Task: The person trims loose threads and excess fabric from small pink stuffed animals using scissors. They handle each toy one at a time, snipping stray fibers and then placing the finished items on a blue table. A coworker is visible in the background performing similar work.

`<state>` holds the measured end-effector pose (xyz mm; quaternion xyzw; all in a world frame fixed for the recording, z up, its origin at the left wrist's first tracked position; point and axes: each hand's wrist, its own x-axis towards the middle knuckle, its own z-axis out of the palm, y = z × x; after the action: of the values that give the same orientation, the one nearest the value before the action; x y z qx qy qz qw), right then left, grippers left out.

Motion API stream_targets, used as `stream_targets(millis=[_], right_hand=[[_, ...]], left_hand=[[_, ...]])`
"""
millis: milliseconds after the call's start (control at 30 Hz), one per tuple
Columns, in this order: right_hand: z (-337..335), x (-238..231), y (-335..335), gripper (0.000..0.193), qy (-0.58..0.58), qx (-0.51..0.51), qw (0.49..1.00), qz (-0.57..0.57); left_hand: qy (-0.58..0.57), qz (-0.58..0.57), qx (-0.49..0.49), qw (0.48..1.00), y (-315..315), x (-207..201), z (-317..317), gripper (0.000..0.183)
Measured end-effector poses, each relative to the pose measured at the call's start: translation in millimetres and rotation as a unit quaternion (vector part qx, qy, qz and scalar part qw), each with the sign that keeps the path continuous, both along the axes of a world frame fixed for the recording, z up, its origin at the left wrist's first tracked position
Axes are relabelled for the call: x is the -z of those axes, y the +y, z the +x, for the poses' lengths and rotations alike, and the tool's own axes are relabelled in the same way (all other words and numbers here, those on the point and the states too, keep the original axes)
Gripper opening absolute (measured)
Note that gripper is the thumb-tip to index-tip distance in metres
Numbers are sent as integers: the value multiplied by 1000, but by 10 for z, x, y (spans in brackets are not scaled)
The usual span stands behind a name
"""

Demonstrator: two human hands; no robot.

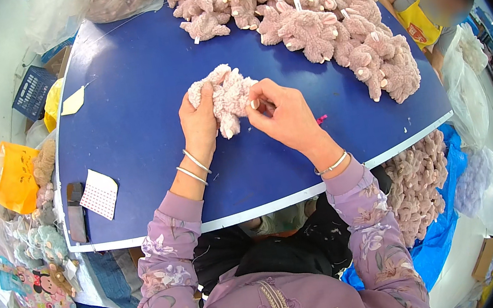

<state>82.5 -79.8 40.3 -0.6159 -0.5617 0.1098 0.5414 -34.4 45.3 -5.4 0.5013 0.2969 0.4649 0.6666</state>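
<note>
Pink plush toy (226, 96) sits mid-frame on the blue counter (135, 94), my left hand (200, 122) closed around its side while my right hand (282, 113) pinches its edge, so I judge steady, small finger work best.

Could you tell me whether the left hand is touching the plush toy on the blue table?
Touching: the head view shows the left hand gripping the plush toy.

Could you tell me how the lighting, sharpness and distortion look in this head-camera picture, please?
Head view: even, bright light, soft shadows under both hands; the left hand, right hand and the plush toy they grip are sharp; the blue table edge bows with fisheye distortion; black corners vignette the frame; a co-worker's face is blurred.
</note>
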Motion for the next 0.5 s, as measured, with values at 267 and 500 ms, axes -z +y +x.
stream_targets(millis=[267,500], right_hand=[[57,-5,-41,19,-8,2,994,-105],[55,-107,-58,20,34,-57,984,-168]], left_hand=[[-48,-24,20,998,122,-38,-29,23],[-31,-31,-25,999,219,-144,-116,25]])
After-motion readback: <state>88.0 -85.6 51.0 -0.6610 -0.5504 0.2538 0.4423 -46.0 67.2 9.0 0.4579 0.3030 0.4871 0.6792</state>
